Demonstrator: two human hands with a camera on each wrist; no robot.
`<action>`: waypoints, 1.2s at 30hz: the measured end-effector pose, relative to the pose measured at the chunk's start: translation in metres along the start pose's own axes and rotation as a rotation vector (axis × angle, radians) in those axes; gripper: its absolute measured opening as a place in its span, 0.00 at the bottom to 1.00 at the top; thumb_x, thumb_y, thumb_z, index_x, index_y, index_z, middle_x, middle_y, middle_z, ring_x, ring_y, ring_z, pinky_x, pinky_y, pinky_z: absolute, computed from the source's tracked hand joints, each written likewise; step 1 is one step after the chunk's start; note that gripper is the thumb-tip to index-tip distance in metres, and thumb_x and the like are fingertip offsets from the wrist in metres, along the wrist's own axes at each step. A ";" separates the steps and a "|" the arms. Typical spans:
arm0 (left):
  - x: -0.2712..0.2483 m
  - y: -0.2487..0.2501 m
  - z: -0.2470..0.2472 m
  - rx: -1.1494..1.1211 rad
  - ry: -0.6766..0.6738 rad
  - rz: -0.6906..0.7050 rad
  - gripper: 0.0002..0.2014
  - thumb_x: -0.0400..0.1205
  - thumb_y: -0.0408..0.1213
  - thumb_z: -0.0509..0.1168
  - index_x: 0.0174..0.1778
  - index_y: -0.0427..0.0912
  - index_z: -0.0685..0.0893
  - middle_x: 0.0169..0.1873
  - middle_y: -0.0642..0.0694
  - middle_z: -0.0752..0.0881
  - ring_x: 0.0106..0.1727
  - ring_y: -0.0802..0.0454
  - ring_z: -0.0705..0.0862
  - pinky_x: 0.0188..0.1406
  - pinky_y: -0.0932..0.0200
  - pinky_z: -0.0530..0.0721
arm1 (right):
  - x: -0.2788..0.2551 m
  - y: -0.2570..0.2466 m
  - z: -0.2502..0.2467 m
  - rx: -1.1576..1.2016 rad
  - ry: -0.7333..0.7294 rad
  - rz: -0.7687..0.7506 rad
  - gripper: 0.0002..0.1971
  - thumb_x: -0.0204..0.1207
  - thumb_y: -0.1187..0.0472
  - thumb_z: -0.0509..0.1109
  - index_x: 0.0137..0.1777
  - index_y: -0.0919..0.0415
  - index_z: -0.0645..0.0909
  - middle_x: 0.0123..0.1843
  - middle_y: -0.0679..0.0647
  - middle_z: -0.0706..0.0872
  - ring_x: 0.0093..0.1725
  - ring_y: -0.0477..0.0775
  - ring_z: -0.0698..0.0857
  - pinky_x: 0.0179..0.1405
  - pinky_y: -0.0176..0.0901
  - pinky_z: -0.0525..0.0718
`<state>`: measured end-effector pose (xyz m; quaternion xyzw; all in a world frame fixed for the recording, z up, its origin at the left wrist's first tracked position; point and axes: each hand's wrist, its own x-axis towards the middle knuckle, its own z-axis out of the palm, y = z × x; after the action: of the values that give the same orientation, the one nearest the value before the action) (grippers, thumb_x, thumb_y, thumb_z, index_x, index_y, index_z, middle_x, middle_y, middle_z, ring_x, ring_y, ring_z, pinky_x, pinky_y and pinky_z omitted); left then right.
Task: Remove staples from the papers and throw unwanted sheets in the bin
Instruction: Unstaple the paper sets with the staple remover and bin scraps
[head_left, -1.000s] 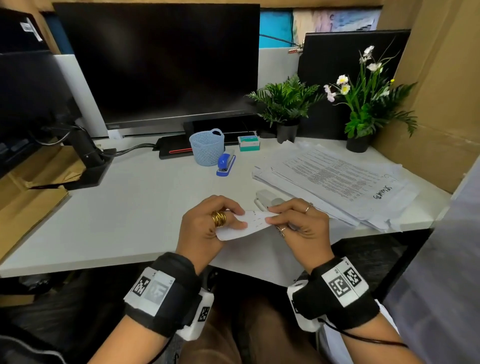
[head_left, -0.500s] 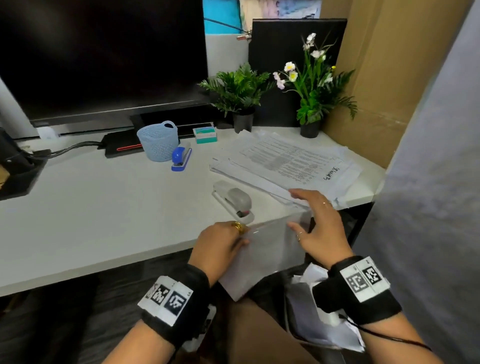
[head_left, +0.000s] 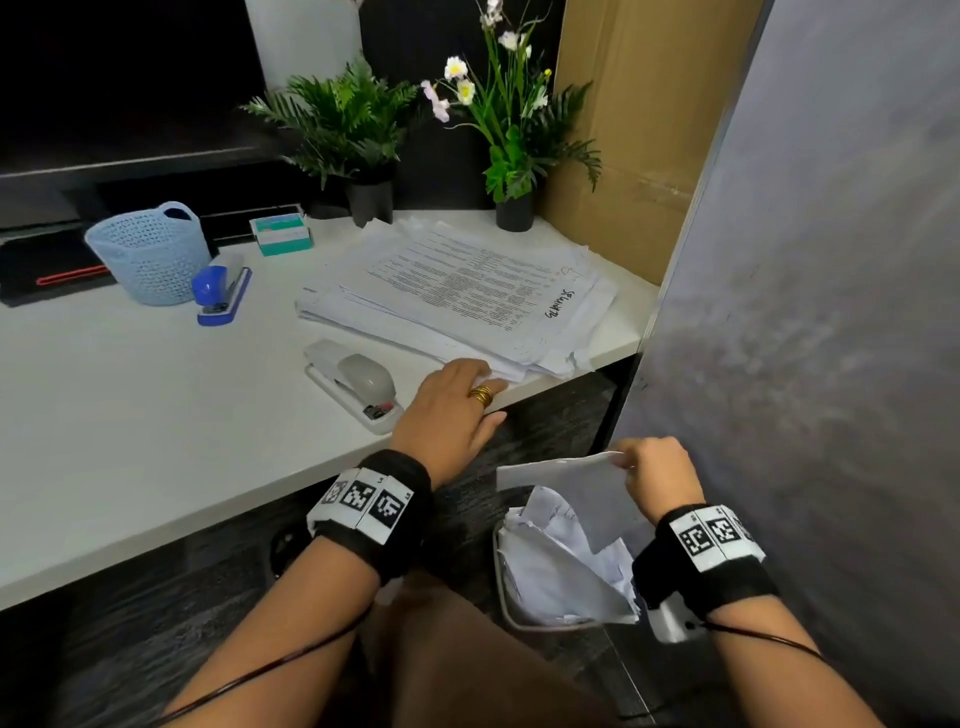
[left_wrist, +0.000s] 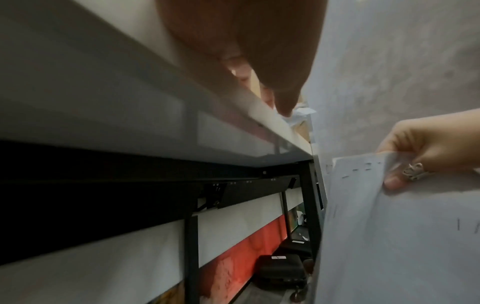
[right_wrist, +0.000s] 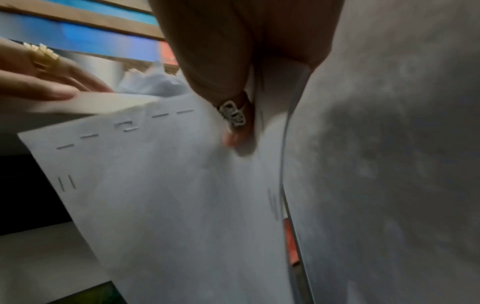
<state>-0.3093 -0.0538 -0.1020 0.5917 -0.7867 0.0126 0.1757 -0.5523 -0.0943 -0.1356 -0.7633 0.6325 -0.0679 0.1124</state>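
A second ago both my hands held it at the desk edge; now my right hand (head_left: 657, 470) alone pinches the white stapled paper sheet (head_left: 566, 488) over the paper-filled bin (head_left: 511, 597) at near right, left hand (head_left: 449, 410) flat and empty by the printed paper stack (head_left: 467, 291), so it looks ready to drop

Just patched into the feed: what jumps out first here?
The right hand pinches a stapled sheet over the paper-stuffed bin beside the desk. The left hand rests on the desk edge, at the corner of the big paper stack.
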 end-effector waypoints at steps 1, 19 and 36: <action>0.003 -0.002 0.002 0.011 -0.037 0.000 0.25 0.81 0.51 0.53 0.63 0.38 0.83 0.58 0.37 0.81 0.60 0.37 0.80 0.60 0.44 0.79 | 0.002 0.006 0.006 0.029 0.020 0.033 0.19 0.70 0.74 0.61 0.52 0.56 0.88 0.48 0.62 0.89 0.53 0.65 0.85 0.50 0.48 0.80; 0.007 -0.012 0.004 -0.022 -0.144 -0.062 0.37 0.74 0.61 0.51 0.79 0.50 0.63 0.75 0.44 0.62 0.76 0.46 0.61 0.75 0.50 0.56 | -0.003 0.026 0.006 0.049 0.110 0.073 0.09 0.74 0.69 0.66 0.50 0.63 0.87 0.44 0.70 0.87 0.49 0.73 0.84 0.42 0.52 0.79; 0.006 -0.012 0.002 -0.068 -0.156 -0.064 0.38 0.71 0.60 0.55 0.80 0.51 0.63 0.75 0.45 0.61 0.77 0.46 0.60 0.76 0.50 0.55 | 0.002 0.029 0.026 0.007 -0.004 0.128 0.11 0.74 0.67 0.65 0.52 0.59 0.86 0.49 0.65 0.88 0.53 0.68 0.84 0.46 0.50 0.79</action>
<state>-0.2999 -0.0639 -0.1044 0.6095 -0.7785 -0.0659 0.1342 -0.5727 -0.0992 -0.1683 -0.7210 0.6796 -0.0611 0.1204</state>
